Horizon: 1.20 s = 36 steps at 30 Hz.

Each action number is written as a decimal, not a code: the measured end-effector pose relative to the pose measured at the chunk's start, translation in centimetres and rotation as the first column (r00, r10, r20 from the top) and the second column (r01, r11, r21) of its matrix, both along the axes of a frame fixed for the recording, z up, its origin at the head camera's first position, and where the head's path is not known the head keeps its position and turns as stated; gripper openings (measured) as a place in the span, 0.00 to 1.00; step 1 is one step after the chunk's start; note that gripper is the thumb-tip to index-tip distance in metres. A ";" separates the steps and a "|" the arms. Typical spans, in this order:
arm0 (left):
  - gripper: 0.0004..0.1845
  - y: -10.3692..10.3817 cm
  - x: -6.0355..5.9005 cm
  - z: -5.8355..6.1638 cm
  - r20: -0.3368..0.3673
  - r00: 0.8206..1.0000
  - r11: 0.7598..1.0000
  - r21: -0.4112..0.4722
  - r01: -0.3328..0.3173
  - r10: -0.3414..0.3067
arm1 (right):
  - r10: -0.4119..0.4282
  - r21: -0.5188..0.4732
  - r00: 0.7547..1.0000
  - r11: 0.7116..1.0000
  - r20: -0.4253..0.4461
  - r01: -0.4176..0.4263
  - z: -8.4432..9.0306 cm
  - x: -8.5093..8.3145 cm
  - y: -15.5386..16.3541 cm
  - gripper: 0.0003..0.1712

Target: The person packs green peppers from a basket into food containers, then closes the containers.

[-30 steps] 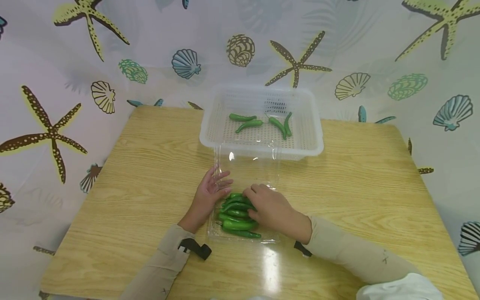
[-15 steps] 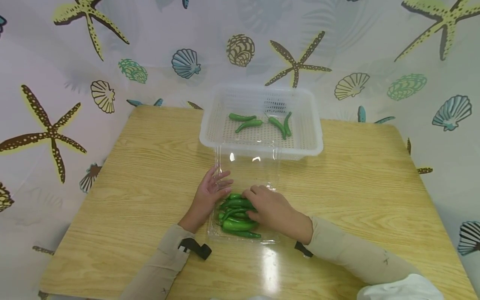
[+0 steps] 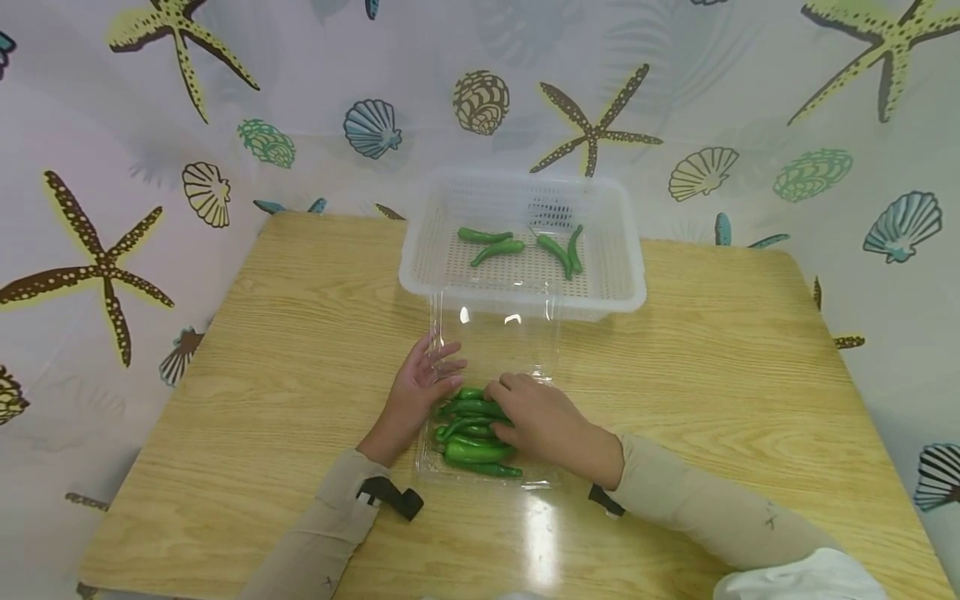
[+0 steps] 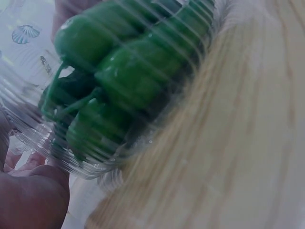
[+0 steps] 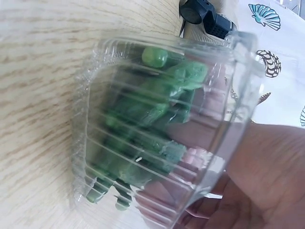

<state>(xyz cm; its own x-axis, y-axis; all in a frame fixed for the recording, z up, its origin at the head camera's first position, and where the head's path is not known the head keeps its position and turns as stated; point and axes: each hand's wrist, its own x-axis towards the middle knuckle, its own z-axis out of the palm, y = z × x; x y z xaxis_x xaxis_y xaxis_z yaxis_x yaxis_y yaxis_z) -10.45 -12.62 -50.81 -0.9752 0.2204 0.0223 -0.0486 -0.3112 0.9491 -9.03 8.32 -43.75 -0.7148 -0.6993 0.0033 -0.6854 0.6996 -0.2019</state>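
A clear plastic clamshell box with its lid raised stands near the table's middle, and several green chili peppers lie in its base. My left hand rests at the box's left side, its fingers extended and spread by the hinge. My right hand reaches over the right wall with fingers bent round the right ends of the peppers. Through the clear wall in the right wrist view, the thumb and fingers show on either side of the peppers. The left wrist view shows pepper stem ends behind the ribbed wall.
Behind the box stands a white perforated basket with several green chili peppers on its floor. The raised lid leans in front of its near rim. A patterned sheet surrounds the wooden table.
Some peppers in the box have shifted slightly under my right hand, mostly during the first half second. My left hand, the box and the basket stay in place.
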 end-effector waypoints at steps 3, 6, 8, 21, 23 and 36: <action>0.42 0.0 0.0 0.0 0.005 1.000 1.000 0.013 0.001 -0.001 | 0.007 -0.008 1.000 1.000 0.008 -0.007 0.0 0.0 0.0 0.18; 0.42 -0.1 0.0 0.0 -0.001 1.000 1.000 0.016 -0.001 0.001 | 0.014 -0.013 1.000 1.000 0.015 -0.013 0.2 -0.1 0.0 0.18; 0.41 -0.1 0.0 0.0 -0.003 1.000 1.000 0.012 -0.003 0.003 | 0.016 -0.011 0.999 1.000 0.027 -0.016 0.2 -0.2 0.0 0.18; 0.41 0.1 0.6 2.1 0.022 1.000 1.000 -0.021 0.003 -0.003 | -0.011 -0.117 0.995 0.993 0.099 0.023 2.3 -2.1 0.9 0.13; 0.41 0.1 0.6 2.1 0.019 1.000 1.000 -0.026 0.003 -0.002 | -0.032 -0.124 0.993 0.991 0.118 0.047 2.9 -2.7 1.2 0.13; 0.42 0.0 0.4 1.6 0.003 1.000 1.000 -0.007 0.008 -0.008 | -0.134 -0.293 0.978 0.940 0.158 0.176 6.7 -5.8 3.4 0.11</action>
<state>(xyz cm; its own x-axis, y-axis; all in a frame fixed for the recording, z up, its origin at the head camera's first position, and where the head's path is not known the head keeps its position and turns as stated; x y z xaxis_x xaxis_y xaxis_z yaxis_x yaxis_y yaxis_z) -10.07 -12.61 -49.23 -0.9735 0.2278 0.0180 -0.0536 -0.3040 0.9512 -14.83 11.73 -37.07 -0.8226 -0.5605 0.0954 -0.5256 0.6856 -0.5036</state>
